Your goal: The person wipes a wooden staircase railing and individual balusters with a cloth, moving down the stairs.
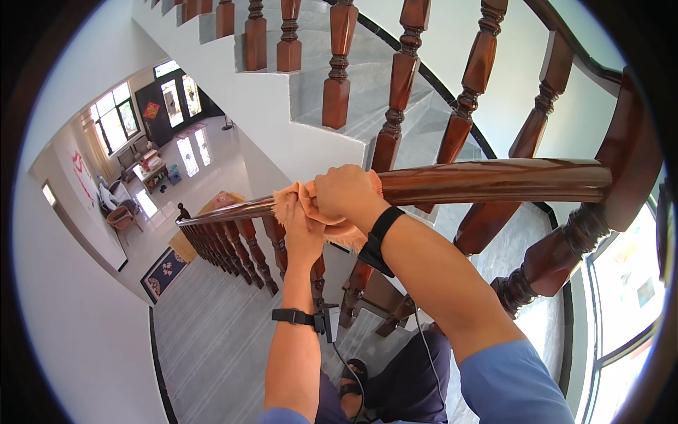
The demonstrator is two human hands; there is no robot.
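An orange fluffy cloth (352,236) is wrapped around the polished wooden handrail (492,182) of a staircase. My right hand (344,195) grips the cloth from above with curled fingers. Just left of it, my left hand (303,233) holds the cloth against the rail, its fingers partly hidden by the folds. Both wrists carry black straps with small devices, and cables hang from them. Turned wooden balusters (254,249) stand below the rail, which runs down to the left and meets a thick newel post (633,153) at the right.
Grey stone stairs (212,328) descend at the left toward a patterned mat (164,270). Another flight with balusters (337,66) rises above. A tall window (627,286) is at the right. Chairs and a low table stand in the room far below. One sandalled foot shows on the stairs.
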